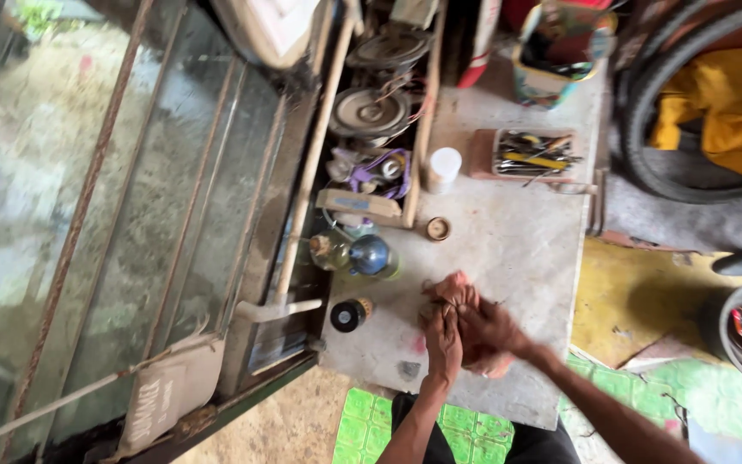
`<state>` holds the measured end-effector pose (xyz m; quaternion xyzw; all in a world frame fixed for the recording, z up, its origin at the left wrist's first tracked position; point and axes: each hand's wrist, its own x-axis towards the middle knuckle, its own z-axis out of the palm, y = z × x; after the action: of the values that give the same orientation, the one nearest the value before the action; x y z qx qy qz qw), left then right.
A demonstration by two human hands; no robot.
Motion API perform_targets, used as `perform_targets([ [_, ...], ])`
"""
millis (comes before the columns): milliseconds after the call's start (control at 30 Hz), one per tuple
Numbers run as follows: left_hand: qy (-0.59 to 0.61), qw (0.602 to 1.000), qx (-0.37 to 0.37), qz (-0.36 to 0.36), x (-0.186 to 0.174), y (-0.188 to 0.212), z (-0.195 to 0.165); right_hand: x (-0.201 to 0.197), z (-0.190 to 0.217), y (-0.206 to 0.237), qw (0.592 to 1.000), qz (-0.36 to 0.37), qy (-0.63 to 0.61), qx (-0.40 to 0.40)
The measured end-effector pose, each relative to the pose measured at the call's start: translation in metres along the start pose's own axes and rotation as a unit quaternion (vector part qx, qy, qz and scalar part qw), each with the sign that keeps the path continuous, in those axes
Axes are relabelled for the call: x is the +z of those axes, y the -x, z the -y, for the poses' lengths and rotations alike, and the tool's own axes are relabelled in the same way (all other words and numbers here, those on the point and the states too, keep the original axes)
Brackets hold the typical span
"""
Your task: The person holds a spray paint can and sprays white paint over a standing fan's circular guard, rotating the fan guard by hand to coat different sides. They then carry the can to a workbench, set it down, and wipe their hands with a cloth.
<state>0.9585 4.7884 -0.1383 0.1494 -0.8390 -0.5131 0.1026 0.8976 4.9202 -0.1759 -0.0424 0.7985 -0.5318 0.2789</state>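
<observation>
My left hand (444, 339) and my right hand (489, 331) are pressed together over a crumpled pinkish-brown rag (450, 289) on a stained white worktop (517, 241). Both hands have their fingers closed around the rag; whatever may be wrapped inside it is hidden. The rag's loose end sticks out beyond my fingers toward the far side of the worktop. A small black-capped bottle (349, 314) stands just left of my left hand.
A blue-capped bottle (371, 254) and a clear bottle (328, 251) lie left of the rag. Farther off are a small round lid (438, 228), a white cup (444, 167), a tool tray (532, 155), a tyre (689, 103) and a glass pane with rusty bars (130, 189).
</observation>
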Motion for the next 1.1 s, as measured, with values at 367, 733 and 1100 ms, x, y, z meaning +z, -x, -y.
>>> perform_targets([
  [367, 0.231, 0.934, -0.218, 0.162, 0.042, -0.003, -0.035, -0.035, -0.001, 0.039, 0.957, -0.258, -0.102, 0.080],
  [733, 0.656, 0.604, -0.286, 0.350, 0.048, -0.045, -0.062, -0.022, 0.002, 0.097, 0.907, -0.325, 0.171, -0.208],
  [1100, 0.650, 0.589, -0.308, 0.368, 0.036, -0.035, -0.123, -0.082, 0.051, 0.103, 0.908, -0.411, -0.048, -0.070],
])
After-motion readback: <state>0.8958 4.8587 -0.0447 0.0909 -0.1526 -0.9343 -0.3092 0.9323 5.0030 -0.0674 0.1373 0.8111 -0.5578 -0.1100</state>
